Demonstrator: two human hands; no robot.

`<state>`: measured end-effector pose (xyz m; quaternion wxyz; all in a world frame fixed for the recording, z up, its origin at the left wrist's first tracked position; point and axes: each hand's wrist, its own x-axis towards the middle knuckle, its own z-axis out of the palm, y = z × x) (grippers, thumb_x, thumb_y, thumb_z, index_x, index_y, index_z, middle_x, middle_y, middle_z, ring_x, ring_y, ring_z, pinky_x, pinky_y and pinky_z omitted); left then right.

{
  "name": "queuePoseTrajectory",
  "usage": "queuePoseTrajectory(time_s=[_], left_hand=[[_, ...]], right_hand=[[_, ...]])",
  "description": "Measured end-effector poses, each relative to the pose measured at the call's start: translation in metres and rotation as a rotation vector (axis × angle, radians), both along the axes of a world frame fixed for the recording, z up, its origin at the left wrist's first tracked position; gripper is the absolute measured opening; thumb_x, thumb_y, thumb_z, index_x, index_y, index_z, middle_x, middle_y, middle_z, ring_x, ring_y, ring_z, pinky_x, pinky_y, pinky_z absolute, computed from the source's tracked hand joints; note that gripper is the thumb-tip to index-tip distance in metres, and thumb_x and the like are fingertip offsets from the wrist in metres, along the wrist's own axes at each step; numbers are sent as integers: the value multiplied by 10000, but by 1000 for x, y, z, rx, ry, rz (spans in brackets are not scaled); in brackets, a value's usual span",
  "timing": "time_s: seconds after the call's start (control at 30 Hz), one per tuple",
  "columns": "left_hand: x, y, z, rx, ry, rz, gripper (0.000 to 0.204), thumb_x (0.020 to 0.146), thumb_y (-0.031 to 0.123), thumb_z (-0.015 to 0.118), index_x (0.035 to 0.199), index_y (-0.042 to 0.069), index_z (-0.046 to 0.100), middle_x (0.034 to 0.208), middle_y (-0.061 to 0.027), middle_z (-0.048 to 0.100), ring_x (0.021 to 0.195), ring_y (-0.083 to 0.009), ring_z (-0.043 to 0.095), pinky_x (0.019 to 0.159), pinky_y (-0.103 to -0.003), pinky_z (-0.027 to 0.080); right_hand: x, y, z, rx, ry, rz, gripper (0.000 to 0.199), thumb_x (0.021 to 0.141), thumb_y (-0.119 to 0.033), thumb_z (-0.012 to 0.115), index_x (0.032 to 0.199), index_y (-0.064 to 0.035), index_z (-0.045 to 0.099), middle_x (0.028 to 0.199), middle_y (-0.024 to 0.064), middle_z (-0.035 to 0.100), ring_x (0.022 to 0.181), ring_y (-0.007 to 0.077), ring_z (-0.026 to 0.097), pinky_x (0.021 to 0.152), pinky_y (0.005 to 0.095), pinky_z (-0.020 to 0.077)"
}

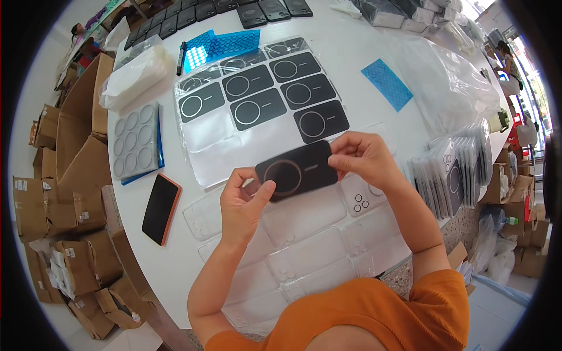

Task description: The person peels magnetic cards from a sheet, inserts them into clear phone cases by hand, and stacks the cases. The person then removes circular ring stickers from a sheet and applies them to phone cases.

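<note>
A black rectangular card (316, 167) with a grey ring and a short line is held level between my hands, above the table's near part. My left hand (241, 202) pinches its left end, with the thumb over the ring's edge. On its right end, my right hand (364, 157) grips the corner between thumb and fingers. Below lie rows of transparent phone cases (307, 219), one of them with black camera rings (361, 203) under my right wrist. Just beyond the held card is a white backing sheet (219, 158), with several similar black cards (257, 109) on it.
Cased stacks of phone-case pieces (451, 175) stand at the right edge. An orange-edged phone (162, 209) and a sheet of round rings (136, 142) lie left. Blue sheets (387, 85), a marker (181, 58), plastic bags (445, 82) and black phone cases (252, 16) sit farther back. Cardboard boxes (82, 152) fill the left.
</note>
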<state>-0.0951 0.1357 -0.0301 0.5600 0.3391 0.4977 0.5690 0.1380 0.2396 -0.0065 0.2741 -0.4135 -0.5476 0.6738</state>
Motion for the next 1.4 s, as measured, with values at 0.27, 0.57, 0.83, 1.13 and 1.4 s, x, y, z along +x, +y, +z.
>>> queuePoseTrajectory(time_s=[0.27,0.57,0.83,1.13,1.4], left_hand=[[-19,1,-18,335,1285,-191,762,587,285,848,1236,79,505,1207,-71,501,1112,-272,483,923,-359,431],[-17,7,-23,254,1296,-261,791,573,321,847,1225,53,488,1200,-85,496,1122,-287,458,956,-378,396],[-16,7,-24,238,1255,-255,782,579,310,846,1221,47,484,1201,-92,493,1121,-293,456,958,-379,398],[-16,8,-23,239,1289,-288,775,597,312,835,1259,86,501,1201,-83,492,1110,-284,464,943,-375,410],[-15,13,-15,189,1324,-367,773,597,253,841,1301,198,527,1180,-81,474,1102,-279,458,928,-378,422]], right_hand=[[13,16,-10,-43,-147,-171,119,812,-69,679,856,31,633,661,47,620,540,91,586,485,228,495],[-3,13,-19,-130,-217,-80,122,809,-76,680,842,29,628,630,38,610,520,83,569,485,214,472],[-6,15,-22,-115,-258,-73,116,807,-74,677,840,29,635,619,33,610,512,77,566,475,204,453],[-8,15,-21,-110,-231,-83,124,807,-72,673,852,38,638,620,34,606,519,71,556,475,206,462],[-10,14,-21,-97,-266,-84,99,826,-59,666,860,28,635,665,29,615,557,67,561,488,208,474]])
